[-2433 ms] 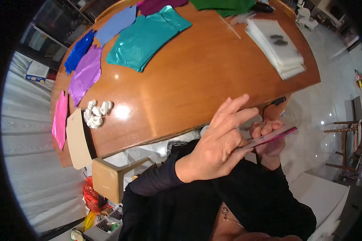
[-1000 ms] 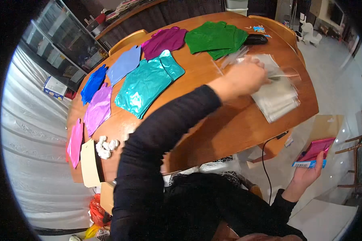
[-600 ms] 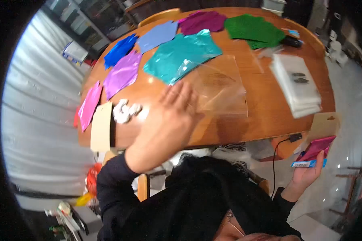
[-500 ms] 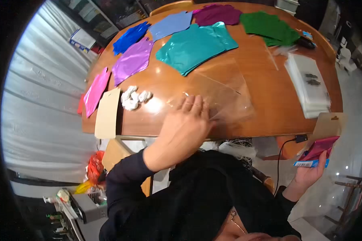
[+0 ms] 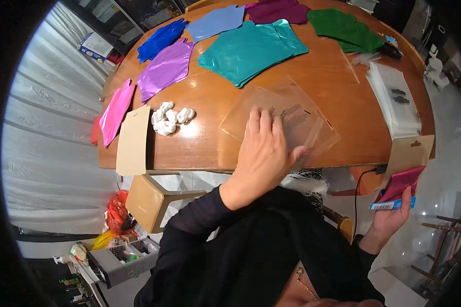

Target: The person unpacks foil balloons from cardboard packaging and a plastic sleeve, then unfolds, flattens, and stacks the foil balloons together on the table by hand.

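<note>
My left hand point(image 5: 262, 148) lies palm down with its fingers stretched out on a clear plastic bag point(image 5: 312, 115) that bears small printed text. Part of the bag is hidden beneath the fingers. Off the table's right front edge, my right hand point(image 5: 392, 220) grips a cardboard package point(image 5: 413, 152) with a hang hole, a folded magenta foil piece point(image 5: 402, 183) and a blue strip with a barcode. A large teal foil piece point(image 5: 253, 51) lies beyond the clear bag. Several white bundles point(image 5: 170, 118) are grouped to the left.
Pink point(image 5: 118, 112), purple point(image 5: 165, 70), blue point(image 5: 161, 40), pale blue point(image 5: 216, 23), dark magenta point(image 5: 277, 18) and green point(image 5: 343, 29) sheets lie around the wooden table. A stack of clear bags point(image 5: 394, 102) sits at right, a beige card point(image 5: 133, 140) at left, with a stool point(image 5: 147, 202) below.
My left hand has slid right across the clear bag, which has turned and shows its printed text. The right hand still holds the package; the view has shifted slightly.
</note>
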A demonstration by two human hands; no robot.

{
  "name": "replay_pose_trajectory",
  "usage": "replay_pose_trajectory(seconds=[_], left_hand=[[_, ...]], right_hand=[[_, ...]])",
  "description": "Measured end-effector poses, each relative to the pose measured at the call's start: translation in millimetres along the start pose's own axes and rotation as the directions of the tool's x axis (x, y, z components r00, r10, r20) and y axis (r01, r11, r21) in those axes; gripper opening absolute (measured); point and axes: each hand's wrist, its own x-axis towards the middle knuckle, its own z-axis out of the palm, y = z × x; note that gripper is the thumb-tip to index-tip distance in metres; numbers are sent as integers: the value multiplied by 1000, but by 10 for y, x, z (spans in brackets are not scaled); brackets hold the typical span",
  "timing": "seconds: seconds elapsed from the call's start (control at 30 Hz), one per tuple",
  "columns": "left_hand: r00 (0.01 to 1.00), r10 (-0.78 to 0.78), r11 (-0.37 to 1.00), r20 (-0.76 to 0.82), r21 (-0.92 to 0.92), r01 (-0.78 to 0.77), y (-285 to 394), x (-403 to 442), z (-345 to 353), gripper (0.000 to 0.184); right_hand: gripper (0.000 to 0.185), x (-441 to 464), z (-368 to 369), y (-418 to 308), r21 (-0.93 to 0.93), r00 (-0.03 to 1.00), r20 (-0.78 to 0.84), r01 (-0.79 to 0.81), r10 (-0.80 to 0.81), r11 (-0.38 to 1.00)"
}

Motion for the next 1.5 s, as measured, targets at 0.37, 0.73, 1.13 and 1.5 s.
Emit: replay_pose_trajectory(seconds=[0.37,0.73,1.13,1.5], left_hand=[[983,148,974,109,154,-163,170,-68,57,72],[966,199,980,163,-60,-192,-32,219,-206,38],[735,223,942,-641,-53,-332,729,2094,-474,19],[748,661,751,63,-66,-657,1393,2268,1277,26]], right_hand=[[32,125,-43,19,-32,983,-177,50,-54,998],[33,247,-363,-112,-13,972,-212,100,-100,995],[32,204,-629,-380,-75,952,-244,171,-185,982],[29,141,-639,-449,-145,909,-288,271,-302,952]])
